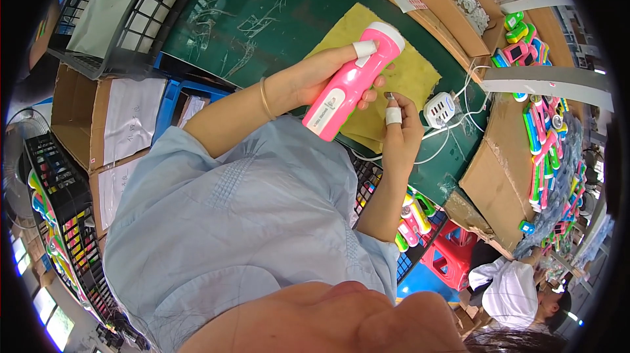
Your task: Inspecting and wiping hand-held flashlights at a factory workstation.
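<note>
My left hand [323, 69] is wrapped round a pink flashlight [351, 84] with a white head ring and a white panel along its side. The flashlight is tilted, its head end up and to the right, above a yellow cloth [415, 72] on the green tabletop [216, 28]. White tape covers the left thumb, which presses on the body near the head. Just right of the flashlight, apart from it, is my right hand [408, 128]. Its fingers are curled with the tips together, one of them taped white. Whatever may be between those fingertips is too small to make out.
A white multi-port charger [438, 110] with white cables lies right of the cloth. Beyond it are a cardboard box [453, 15] of small white parts and piles of colourful flashlights [546, 136]. A black crate [141, 21] stands at left, a red stool [449, 261] lower right. Another person [508, 294] works nearby.
</note>
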A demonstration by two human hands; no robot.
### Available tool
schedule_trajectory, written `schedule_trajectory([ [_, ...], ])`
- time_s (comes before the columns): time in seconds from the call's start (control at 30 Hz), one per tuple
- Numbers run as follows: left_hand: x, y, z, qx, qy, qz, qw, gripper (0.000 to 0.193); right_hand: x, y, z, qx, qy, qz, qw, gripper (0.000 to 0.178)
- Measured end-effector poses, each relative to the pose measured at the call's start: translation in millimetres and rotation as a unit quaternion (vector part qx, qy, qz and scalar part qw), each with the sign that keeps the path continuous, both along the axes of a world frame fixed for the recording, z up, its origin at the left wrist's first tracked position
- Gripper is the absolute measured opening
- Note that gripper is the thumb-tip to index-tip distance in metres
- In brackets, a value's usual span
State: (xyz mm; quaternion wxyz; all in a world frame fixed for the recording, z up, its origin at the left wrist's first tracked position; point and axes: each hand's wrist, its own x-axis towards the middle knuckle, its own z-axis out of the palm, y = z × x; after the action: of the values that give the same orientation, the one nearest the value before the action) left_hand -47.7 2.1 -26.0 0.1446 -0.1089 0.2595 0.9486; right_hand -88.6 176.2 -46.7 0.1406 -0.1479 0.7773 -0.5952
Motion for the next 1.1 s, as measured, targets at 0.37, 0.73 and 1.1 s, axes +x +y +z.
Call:
schedule_trajectory([
  [0.37,-3,-12,-9,-0.077,0.081,0.024,0.993,0.037,6,12,15,-0.115,-0.116,0.000,0.987,0.011],
  [0.73,-20,-15,1,-0.252,0.005,0.086,0.964,0.035,11,-3,16,-0.088,-0.003,-0.002,0.996,0.010],
  [1.1,-17,-2,-3,-0.425,0.073,0.121,0.894,0.041,-13,-27,40,0.146,0.432,0.221,0.862,0.024],
])
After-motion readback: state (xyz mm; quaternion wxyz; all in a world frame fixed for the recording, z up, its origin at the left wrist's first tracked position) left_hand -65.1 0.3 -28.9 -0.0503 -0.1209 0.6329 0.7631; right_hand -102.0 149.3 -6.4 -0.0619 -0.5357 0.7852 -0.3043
